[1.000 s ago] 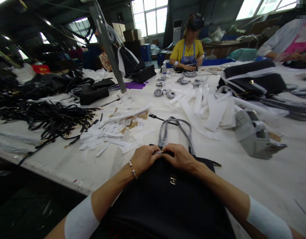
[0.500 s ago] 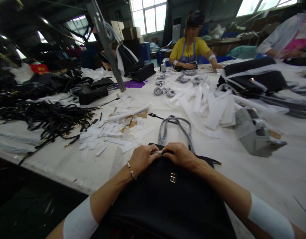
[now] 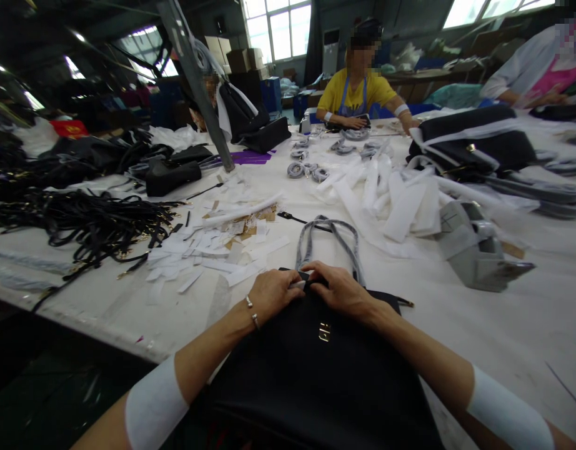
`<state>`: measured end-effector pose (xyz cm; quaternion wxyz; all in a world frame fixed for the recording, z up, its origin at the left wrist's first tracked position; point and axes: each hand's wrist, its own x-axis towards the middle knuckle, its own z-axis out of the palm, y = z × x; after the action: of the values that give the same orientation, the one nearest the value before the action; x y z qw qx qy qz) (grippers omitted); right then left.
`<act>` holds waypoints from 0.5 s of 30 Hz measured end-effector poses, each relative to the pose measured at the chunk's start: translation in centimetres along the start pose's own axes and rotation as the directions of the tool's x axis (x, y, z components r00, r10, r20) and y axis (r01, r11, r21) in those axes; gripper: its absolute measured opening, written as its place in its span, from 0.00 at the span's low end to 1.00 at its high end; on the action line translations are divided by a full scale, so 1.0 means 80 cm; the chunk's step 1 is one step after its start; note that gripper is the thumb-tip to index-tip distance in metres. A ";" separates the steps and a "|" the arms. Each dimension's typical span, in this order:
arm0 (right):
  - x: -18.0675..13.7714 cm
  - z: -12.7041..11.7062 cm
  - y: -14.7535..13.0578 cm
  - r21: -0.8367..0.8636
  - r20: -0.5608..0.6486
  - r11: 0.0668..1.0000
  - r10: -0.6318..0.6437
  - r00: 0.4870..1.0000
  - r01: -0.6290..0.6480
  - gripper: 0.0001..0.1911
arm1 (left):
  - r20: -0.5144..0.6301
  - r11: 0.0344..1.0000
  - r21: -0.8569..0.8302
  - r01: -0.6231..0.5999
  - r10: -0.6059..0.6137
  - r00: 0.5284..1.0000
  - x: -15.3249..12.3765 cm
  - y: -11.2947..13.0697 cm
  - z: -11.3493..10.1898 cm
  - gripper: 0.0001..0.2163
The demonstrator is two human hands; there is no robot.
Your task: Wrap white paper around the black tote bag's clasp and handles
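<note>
Left hand (image 3: 273, 292) and right hand (image 3: 340, 289) have slid slightly up the frame on the top edge of the black leather handbag (image 3: 316, 369); the small silvery piece seen between the fingertips earlier is now mostly covered. Across the table, the person in the yellow shirt (image 3: 357, 94) has stretched one arm out sideways.

Both forearms reach forward from the bottom of the frame and converge at the centre. The left hand (image 3: 275, 292) lies knuckles up, fingers curled down and pinched in toward the right, a thin bracelet on its wrist. The right hand (image 3: 340, 290) mirrors it, fingers bent, fingertips meeting the left's. Both hands are closed in a fine pinch. White sleeves cover both arms near the elbows.
</note>
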<state>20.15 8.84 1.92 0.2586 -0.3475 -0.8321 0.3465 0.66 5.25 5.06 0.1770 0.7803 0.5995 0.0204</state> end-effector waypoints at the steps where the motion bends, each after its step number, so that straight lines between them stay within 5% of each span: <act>1: 0.000 -0.001 0.000 0.014 -0.021 1.000 0.017 1.000 -0.017 0.20 | -0.002 1.000 0.025 -0.002 0.002 1.000 0.001 -0.001 0.000 0.10; 15: 0.002 -0.003 0.003 0.028 -0.052 0.999 0.017 0.998 -0.015 0.17 | 0.023 0.998 0.066 0.019 -0.021 1.000 -0.004 -0.001 -0.004 0.11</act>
<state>20.29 9.16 1.91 0.2824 -0.3595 -0.8173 0.3506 0.42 5.02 5.39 0.1587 0.7799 0.6053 -0.0104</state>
